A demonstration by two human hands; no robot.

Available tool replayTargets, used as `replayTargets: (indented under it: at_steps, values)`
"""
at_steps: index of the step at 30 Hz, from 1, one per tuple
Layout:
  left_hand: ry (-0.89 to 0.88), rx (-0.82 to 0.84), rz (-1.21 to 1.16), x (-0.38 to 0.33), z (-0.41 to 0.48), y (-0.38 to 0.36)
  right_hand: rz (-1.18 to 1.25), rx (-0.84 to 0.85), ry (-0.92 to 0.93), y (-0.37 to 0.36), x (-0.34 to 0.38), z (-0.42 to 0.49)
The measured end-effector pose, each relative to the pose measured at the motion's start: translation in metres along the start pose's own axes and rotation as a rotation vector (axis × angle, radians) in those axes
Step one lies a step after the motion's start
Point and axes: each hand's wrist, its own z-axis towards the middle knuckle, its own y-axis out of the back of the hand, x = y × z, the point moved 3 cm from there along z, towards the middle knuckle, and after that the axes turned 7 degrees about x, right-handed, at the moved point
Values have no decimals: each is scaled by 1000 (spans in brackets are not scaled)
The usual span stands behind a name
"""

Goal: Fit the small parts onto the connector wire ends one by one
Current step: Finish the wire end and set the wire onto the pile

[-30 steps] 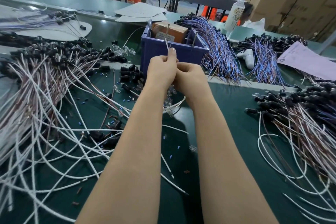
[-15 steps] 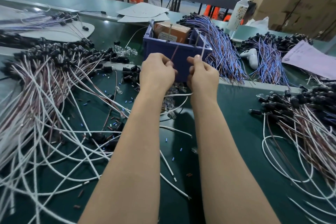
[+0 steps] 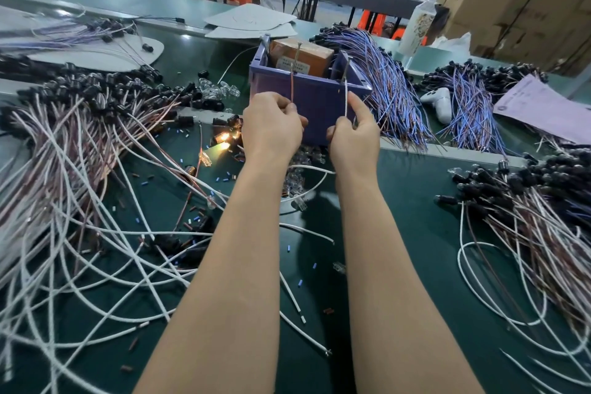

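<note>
My left hand (image 3: 271, 128) pinches a thin reddish-brown wire end (image 3: 292, 83) that stands upright toward a metal pin (image 3: 298, 51) on the purple bin (image 3: 319, 96). My right hand (image 3: 355, 134) pinches a white wire end (image 3: 346, 99) that rises toward a second metal pin (image 3: 346, 69) on the bin's right side. The two hands are a hand's width apart in front of the bin. A small lamp (image 3: 224, 145) glows on the mat left of my left hand. Tiny blue and brown sleeves (image 3: 224, 177) lie scattered on the green mat.
Tangled white and brown wires with black connectors (image 3: 80, 137) cover the left of the mat. A similar pile (image 3: 527, 201) lies at the right. Blue-violet wire bundles (image 3: 390, 89) lie behind the bin, with a white controller (image 3: 439, 102), a paper sheet (image 3: 550, 112) and a bottle (image 3: 419, 22).
My hands, joined together a second ago, have drawn apart, each holding up one wire end. A lamp on the mat has lit up.
</note>
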Motion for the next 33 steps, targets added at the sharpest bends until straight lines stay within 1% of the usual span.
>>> replayTargets:
  at_steps: [16,18,19,21,23,24,25,26,27,28,29,31,32,33]
  values:
    - [-24,26,-9,1,-2,-2,28,14,-26,2,3,-3]
    - [-12,48,5,2,-1,-2,8,-6,-38,5,5,-3]
    - [0,84,21,2,0,-3,-27,-28,-47,9,7,-3]
    - [25,222,102,2,-1,-5,-150,-104,-52,20,13,-3]
    - [43,408,254,2,-6,-8,-329,-215,6,34,24,-4]
    - [53,467,301,2,-9,-10,-424,-265,61,39,33,-7]
    - [60,477,311,2,-11,-9,-497,-295,128,43,42,-11]
    - [63,435,285,1,-11,-7,-535,-288,191,43,51,-15]
    - [55,337,221,-1,-11,-2,-546,-228,245,40,59,-18]
    - [39,198,129,-4,-9,5,-554,-122,287,33,65,-23]
    - [22,53,13,-7,-8,13,-584,21,292,21,67,-28]
    - [8,-172,-256,-10,-8,29,-719,332,184,-10,58,-38]
    - [24,-237,-382,-9,-10,35,-803,452,101,-25,47,-42]
    - [49,-279,-461,-6,-12,39,-879,527,30,-38,34,-46]
